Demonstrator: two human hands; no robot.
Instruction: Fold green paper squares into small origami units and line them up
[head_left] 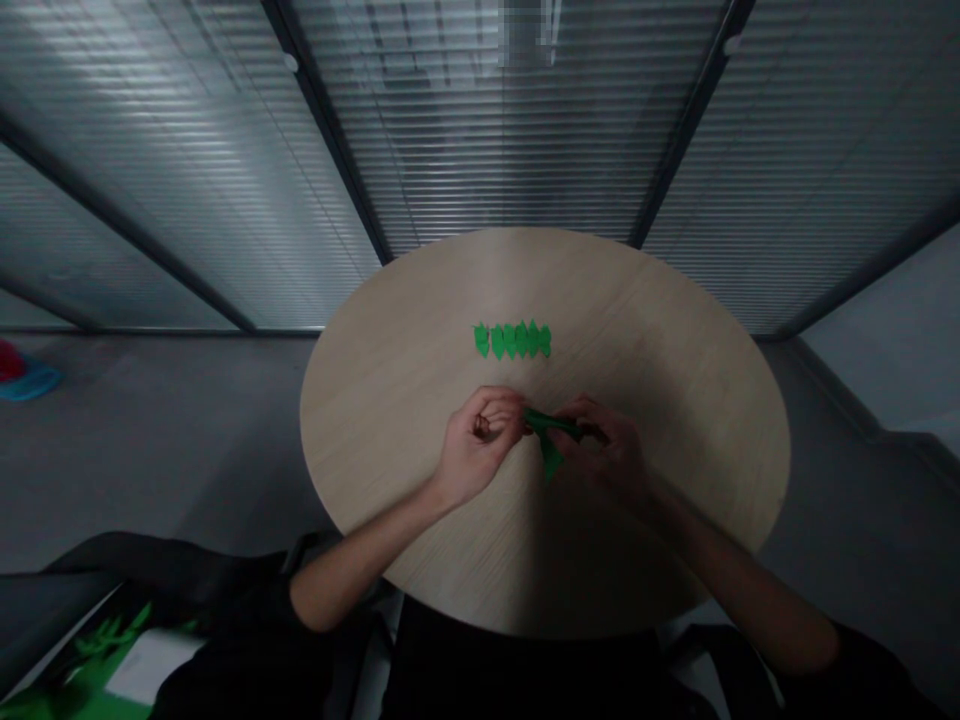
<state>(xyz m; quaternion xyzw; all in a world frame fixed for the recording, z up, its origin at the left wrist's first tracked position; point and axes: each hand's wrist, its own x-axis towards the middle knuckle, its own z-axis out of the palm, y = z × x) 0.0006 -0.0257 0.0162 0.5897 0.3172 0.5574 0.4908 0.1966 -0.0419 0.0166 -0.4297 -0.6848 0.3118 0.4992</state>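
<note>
The left hand (480,445) pinches one end of a folded green sheet (552,462), the right hand (611,448) the other; uneven pulling could tear it. Beyond both on the counter (375,400), green leaf-shaped cutouts (510,340) could scatter if knuckles brush them.

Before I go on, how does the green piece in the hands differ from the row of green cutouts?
The held green piece is between the left hand and right hand, while the row of green cutouts lies on the table. The held green piece shows a flap hanging down; the row of green cutouts is set out side by side. Part of the held green piece looks darker than the row. Both are green.
</note>
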